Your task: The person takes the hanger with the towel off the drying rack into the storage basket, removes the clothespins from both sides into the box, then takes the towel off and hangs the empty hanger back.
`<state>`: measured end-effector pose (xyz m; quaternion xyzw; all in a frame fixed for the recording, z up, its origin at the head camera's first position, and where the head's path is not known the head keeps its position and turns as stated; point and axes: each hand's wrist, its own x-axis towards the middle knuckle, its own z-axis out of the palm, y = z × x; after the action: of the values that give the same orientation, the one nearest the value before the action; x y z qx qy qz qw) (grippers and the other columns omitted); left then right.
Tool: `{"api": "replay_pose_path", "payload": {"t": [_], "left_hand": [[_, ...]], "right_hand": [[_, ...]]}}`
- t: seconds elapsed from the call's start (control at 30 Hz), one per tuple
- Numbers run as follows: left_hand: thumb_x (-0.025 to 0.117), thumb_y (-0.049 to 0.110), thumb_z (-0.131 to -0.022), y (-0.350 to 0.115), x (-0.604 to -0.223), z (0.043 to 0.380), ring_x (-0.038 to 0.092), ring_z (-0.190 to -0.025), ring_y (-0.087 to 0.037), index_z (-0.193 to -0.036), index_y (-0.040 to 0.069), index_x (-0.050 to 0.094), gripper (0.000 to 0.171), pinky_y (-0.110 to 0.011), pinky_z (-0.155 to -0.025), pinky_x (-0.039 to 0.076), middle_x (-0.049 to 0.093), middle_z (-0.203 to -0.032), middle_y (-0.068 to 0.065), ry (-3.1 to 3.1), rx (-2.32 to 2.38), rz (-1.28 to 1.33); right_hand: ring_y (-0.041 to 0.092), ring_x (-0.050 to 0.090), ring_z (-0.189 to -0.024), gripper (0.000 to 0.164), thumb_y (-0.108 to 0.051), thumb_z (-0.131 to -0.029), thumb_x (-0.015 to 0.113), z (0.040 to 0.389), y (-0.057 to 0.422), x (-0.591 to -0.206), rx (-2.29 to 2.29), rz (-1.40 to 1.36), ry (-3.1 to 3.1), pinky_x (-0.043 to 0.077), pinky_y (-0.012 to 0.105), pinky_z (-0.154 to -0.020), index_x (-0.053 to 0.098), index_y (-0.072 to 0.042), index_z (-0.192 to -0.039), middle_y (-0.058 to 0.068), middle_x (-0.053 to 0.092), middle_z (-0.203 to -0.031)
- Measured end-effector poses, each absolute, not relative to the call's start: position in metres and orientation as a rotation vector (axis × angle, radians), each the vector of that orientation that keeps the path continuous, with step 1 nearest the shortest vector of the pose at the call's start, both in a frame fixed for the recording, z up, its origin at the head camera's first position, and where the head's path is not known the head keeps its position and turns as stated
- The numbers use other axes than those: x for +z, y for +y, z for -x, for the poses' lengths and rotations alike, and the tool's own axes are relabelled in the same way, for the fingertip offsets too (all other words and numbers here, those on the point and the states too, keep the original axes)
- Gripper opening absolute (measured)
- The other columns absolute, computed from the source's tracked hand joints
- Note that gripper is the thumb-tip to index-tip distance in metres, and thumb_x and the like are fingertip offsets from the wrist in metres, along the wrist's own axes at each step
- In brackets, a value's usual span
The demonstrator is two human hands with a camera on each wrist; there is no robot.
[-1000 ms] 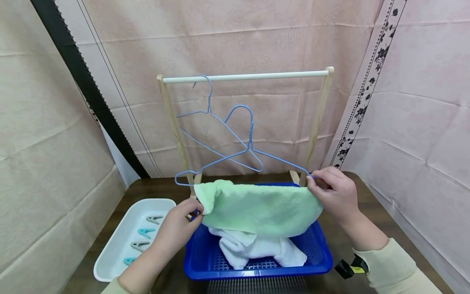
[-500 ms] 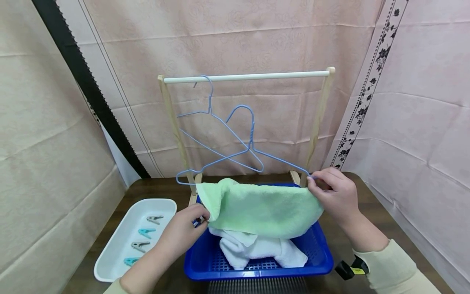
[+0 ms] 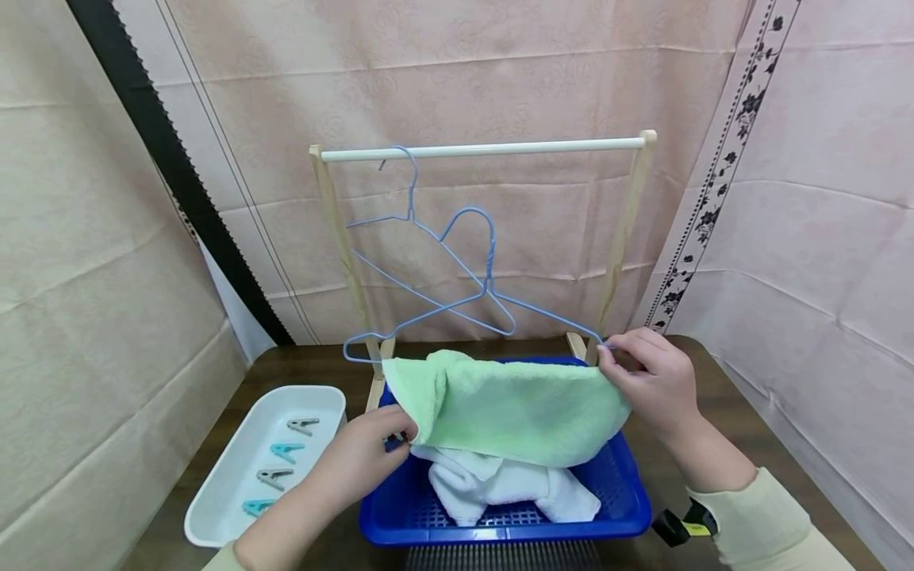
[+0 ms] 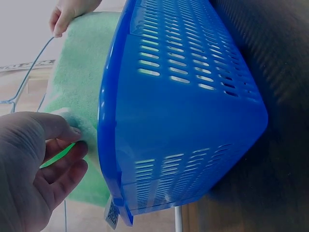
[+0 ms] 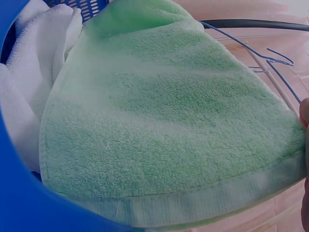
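A light green towel (image 3: 514,408) drapes over the lower part of a blue wire hanger (image 3: 428,312), above a blue plastic basket (image 3: 621,500). My left hand (image 3: 371,452) pinches the towel's left edge between thumb and fingers, as the left wrist view shows by the basket's rim (image 4: 108,111). My right hand (image 3: 653,377) pinches the hanger's right end together with the towel's upper right corner. In the right wrist view the towel (image 5: 159,121) spreads wide, and only a sliver of the right hand shows. A white towel (image 3: 500,488) lies crumpled in the basket.
A second blue hanger (image 3: 412,190) hangs from the white rod (image 3: 485,149) of a wooden rack (image 3: 624,230) behind. A white tray (image 3: 207,507) at left holds several clothespins (image 3: 287,450). Patterned cloth surrounds the brown table (image 3: 286,365).
My left hand has moved slightly right and down, drawing the towel's left edge with it. The right hand stays at the hanger's end.
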<state>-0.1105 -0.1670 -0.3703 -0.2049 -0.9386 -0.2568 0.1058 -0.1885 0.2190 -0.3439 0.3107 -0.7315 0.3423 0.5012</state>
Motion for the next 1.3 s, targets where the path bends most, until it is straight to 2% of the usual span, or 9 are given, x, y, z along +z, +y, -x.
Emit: {"api": "replay_pose_path", "payload": {"t": [0.23, 0.37, 0.57, 0.8, 1.07, 1.3], "left_hand": [[0.071, 0.005, -0.084, -0.1651, -0.3679, 0.1089, 0.054, -0.080, -0.001, -0.087, 0.026, 0.069, 0.022, -0.026, -0.073, 0.053, 0.058, -0.089, 0.022, -2.801, -0.726, 0.671], [0.070, 0.006, -0.085, -0.1642, -0.3675, 0.1086, 0.054, -0.080, -0.001, -0.088, 0.026, 0.070, 0.021, -0.026, -0.073, 0.053, 0.058, -0.089, 0.022, -2.813, -0.715, 0.697], [0.070, 0.006, -0.085, -0.1641, -0.3686, 0.1086, 0.056, -0.081, -0.006, -0.088, 0.026, 0.068, 0.021, -0.026, -0.072, 0.052, 0.058, -0.089, 0.022, -2.819, -0.694, 0.734], [0.070, 0.006, -0.085, -0.1635, -0.3711, 0.1092, 0.053, -0.081, -0.002, -0.088, 0.027, 0.068, 0.021, -0.026, -0.073, 0.051, 0.057, -0.089, 0.022, -2.825, -0.654, 0.771], [0.070, 0.003, -0.083, -0.1628, -0.3748, 0.1085, 0.058, -0.081, -0.009, -0.086, 0.027, 0.066, 0.024, -0.025, -0.071, 0.051, 0.057, -0.088, 0.021, -2.773, -0.659, 0.822], [0.070, 0.002, -0.082, -0.1625, -0.3744, 0.1075, 0.056, -0.080, -0.008, -0.085, 0.026, 0.065, 0.026, -0.025, -0.070, 0.050, 0.057, -0.087, 0.020, -2.761, -0.654, 0.843]], "right_hand": [[0.011, 0.054, -0.063, 0.018, -0.021, -0.084, 0.067, 0.1884, 0.2191, -0.3442, 0.831, -0.759, -1.766, 0.039, 0.014, -0.054, 0.075, -0.005, -0.078, 0.004, 0.067, -0.074], [0.010, 0.053, -0.063, 0.021, -0.023, -0.085, 0.067, 0.1877, 0.2188, -0.3438, 0.834, -0.756, -1.767, 0.038, 0.011, -0.056, 0.074, -0.005, -0.078, 0.005, 0.066, -0.073], [0.004, 0.050, -0.066, 0.016, -0.018, -0.083, 0.067, 0.1868, 0.2185, -0.3420, 0.828, -0.755, -1.776, 0.037, 0.010, -0.058, 0.074, -0.005, -0.079, 0.004, 0.066, -0.073], [0.001, 0.048, -0.066, 0.029, -0.029, -0.089, 0.064, 0.1876, 0.2183, -0.3424, 0.829, -0.746, -1.772, 0.036, 0.010, -0.058, 0.074, -0.004, -0.078, 0.003, 0.065, -0.072], [0.001, 0.045, -0.065, 0.025, -0.023, -0.086, 0.066, 0.1886, 0.2183, -0.3432, 0.834, -0.733, -1.753, 0.033, 0.009, -0.058, 0.073, -0.002, -0.075, 0.007, 0.063, -0.069], [-0.001, 0.043, -0.066, 0.041, -0.036, -0.092, 0.061, 0.1892, 0.2162, -0.3424, 0.819, -0.714, -1.746, 0.032, 0.008, -0.059, 0.072, -0.001, -0.074, 0.004, 0.062, -0.068]]}}
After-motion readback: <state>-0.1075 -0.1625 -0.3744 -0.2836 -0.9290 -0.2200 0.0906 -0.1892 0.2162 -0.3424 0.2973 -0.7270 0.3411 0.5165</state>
